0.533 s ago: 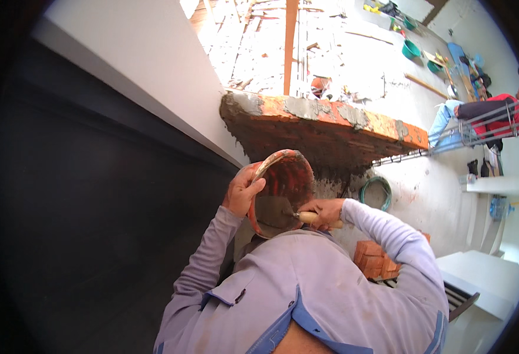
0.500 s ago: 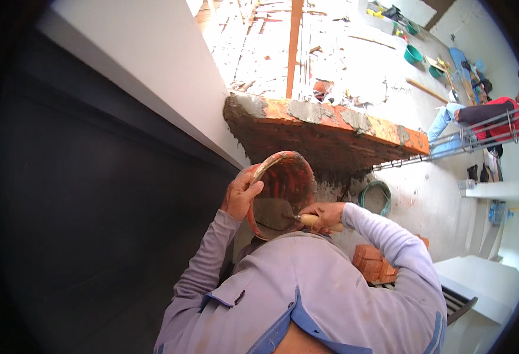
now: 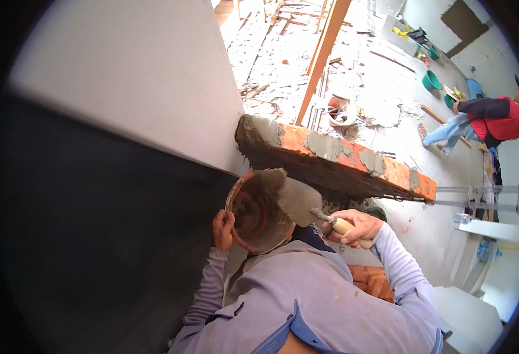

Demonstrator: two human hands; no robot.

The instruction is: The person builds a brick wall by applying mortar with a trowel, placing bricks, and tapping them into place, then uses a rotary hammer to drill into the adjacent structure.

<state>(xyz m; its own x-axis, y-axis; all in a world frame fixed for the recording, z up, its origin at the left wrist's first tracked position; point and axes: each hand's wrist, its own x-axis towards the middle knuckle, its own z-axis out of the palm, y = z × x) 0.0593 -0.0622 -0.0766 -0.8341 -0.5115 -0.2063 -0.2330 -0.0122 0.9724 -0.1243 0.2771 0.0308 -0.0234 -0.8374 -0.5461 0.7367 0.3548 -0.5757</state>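
An orange bucket (image 3: 236,203), smeared with mortar inside, is tilted in front of my body. My left hand (image 3: 223,229) grips its left rim, fingers closed on the edge. In my right hand (image 3: 358,226) is a pointing-type masonry trowel (image 3: 302,200), held by its pale wooden handle. The broad blade lies over the bucket's right rim and carries grey mortar (image 3: 274,176) toward its tip. Just beyond stands a low brick wall (image 3: 346,154), its top partly coated with wet mortar. The bottom of the bucket is dark and hard to make out.
A white column (image 3: 135,76) and a dark panel (image 3: 94,224) rise at the left. An orange-brown post (image 3: 324,62) stands behind the wall amid debris. Bricks (image 3: 372,282) lie at my right side. A person in red and black (image 3: 495,118) is at the far right, near green buckets (image 3: 431,81).
The trowel has come up out of the bucket to its right rim, now with mortar on it. My right hand has moved right. The other person has gone from bent over to upright.
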